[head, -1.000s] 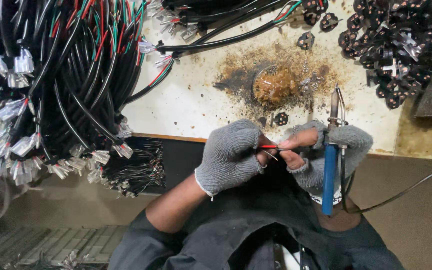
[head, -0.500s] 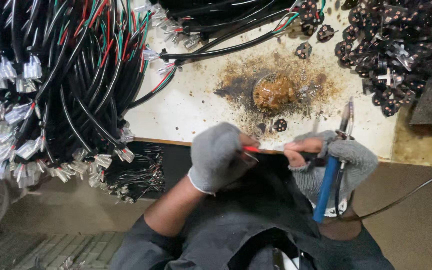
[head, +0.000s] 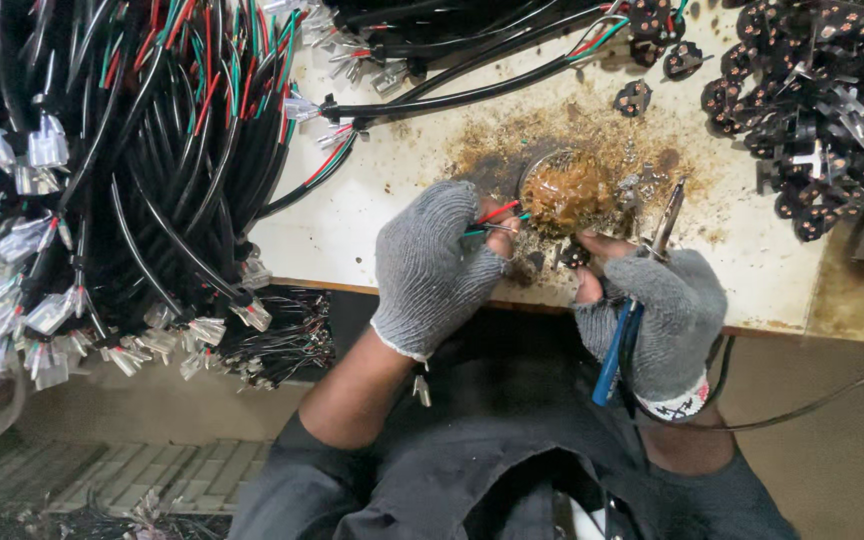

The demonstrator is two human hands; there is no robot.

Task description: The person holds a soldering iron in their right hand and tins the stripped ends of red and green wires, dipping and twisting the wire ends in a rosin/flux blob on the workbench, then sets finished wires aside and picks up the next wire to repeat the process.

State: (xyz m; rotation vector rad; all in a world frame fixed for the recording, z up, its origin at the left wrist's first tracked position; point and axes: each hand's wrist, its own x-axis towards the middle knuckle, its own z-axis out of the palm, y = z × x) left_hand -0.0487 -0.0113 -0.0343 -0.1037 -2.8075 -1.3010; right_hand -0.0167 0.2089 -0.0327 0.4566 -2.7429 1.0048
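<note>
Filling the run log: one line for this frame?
left hand: pinches red and green wires at flux tin | right hand: holds blue soldering iron, small black part

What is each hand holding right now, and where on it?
The left hand pinches thin red and green wires near their bare ends. The right hand grips the soldering iron around its blue handle, with a small dark part at its fingertips.

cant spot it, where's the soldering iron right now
In the head view the soldering iron is right of centre, gripped in the right hand, blue handle toward the body, tip beside the brown flux pot.
</note>
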